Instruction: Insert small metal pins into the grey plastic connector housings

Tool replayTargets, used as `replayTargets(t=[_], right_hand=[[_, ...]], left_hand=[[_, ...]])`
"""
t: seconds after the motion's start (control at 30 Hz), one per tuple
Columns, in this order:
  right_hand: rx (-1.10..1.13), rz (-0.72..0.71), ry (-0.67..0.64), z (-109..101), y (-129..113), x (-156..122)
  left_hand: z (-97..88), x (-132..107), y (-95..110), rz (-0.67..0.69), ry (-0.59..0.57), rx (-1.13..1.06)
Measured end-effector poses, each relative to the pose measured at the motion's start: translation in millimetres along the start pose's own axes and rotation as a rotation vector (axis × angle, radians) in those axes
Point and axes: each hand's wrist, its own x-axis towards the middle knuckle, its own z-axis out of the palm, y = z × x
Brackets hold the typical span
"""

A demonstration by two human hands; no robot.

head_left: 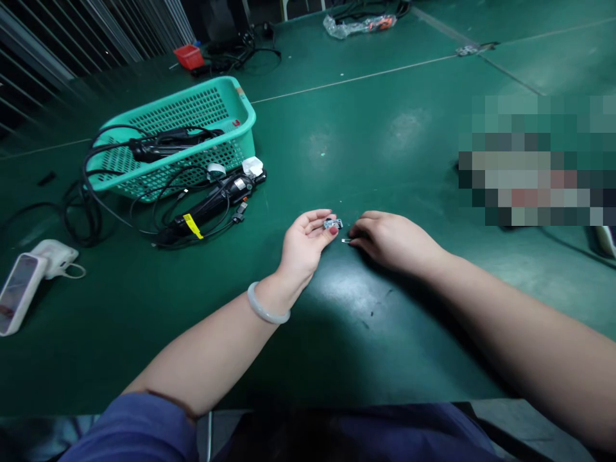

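Over the green table [308, 359], my left hand [303, 240] pinches a small circuit board [333, 224] between thumb and fingers. Its details are too small to read. Close by on the right, my right hand [387, 234] is closed, with fingertips pressed around a tiny part with thin pale legs [346, 240], which looks like an LED. A narrow gap lies between that part and the board. A pale bangle [267, 307] circles my left wrist.
Left of my hands lies a black corded tool [212, 208] with a yellow tag, beside a green basket [250, 115] holding similar tools. A phone [22, 292] and white charger [60, 256] lie far left. A red box [188, 56] and a plastic-wrapped tool [359, 25] are at the back.
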Motion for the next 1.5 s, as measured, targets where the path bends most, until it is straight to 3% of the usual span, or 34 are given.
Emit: replayTargets(t=[0.13, 0.27, 0.47, 0.57, 0.93, 1.17, 1.33, 1.5], right_hand=[[-0.075, 0.001, -0.035, 5, -3, 2], [-0.11, -0.02, 0.012, 8, 3, 5], [-0.041, 0.044, 0.351, -5, 7, 1], [0.026, -0.002, 0.436, -10, -3, -1], [-0.059, -0.076, 0.38, -4, -14, 1], [-0.002, -0.047, 0.469, -4, -15, -1], [0.145, 0.009, 0.541, 3, -5, 2], [0.283, 0.08, 0.424, 19, 10, 10]], left_hand=[[0.0, 0, -1, 0.008, -0.002, 0.007], [0.8, -1, 1, 0.012, -0.004, 0.018], [2.3, -2, 4, -0.024, -0.018, 0.025], [3.7, -3, 4, -0.047, -0.036, 0.019], [5.5, -5, 2, -0.049, -0.067, -0.019], [6.1, -5, 2, -0.036, -0.075, -0.08], [3.9, -3, 4, -0.069, -0.02, -0.162], [-0.8, -4, 10, -0.097, 0.09, -0.244]])
